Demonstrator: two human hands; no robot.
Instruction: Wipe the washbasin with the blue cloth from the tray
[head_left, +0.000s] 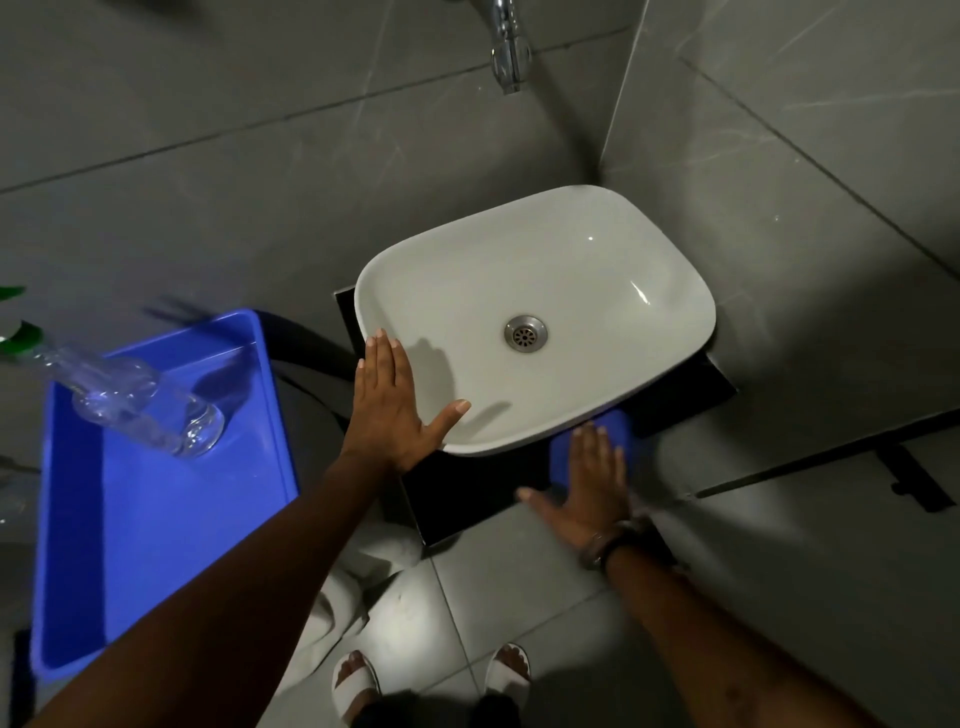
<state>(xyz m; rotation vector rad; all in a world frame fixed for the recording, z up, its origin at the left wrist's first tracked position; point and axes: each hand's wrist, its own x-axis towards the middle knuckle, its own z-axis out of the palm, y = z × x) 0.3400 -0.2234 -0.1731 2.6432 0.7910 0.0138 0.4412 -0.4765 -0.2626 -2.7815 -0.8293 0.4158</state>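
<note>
The white washbasin (571, 270) sits on a black counter (467, 499) in the corner, with a metal drain (525, 333) in its bottom. My left hand (392, 410) lies flat and open against the basin's near-left rim. My right hand (592, 486) presses flat on the blue cloth (615, 423), which rests on the counter against the basin's near outer wall. The cloth is mostly hidden under that hand. The blue tray (156, 519) stands to the left.
A clear glass bottle (145, 410) lies in the tray. A chrome tap (510, 49) hangs above the basin. Grey tiled walls close in behind and to the right. A black bar (831, 457) runs at the right. My sandalled feet (431, 680) show below.
</note>
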